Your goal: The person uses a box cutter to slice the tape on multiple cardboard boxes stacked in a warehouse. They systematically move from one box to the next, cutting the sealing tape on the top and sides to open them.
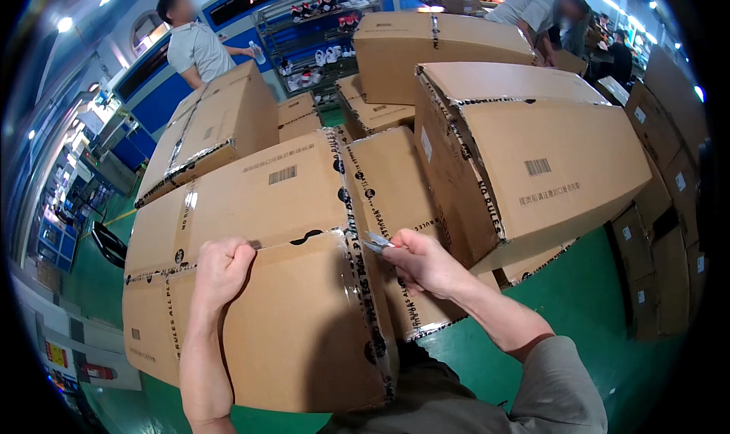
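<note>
Grey sleeve (559, 388), cropped below, leads to the right hand (420, 263), its fingers gripping a small bladed tool (376, 242) (handle mostly hidden) beside a taped carton (285, 324); the left hand (222, 270), fingers fisted, meets the carton's seam, palm unseen.

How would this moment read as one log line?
Left hand: fisted, at taped carton | Right hand: gripping small silver tool | Nearby: more cartons
</note>
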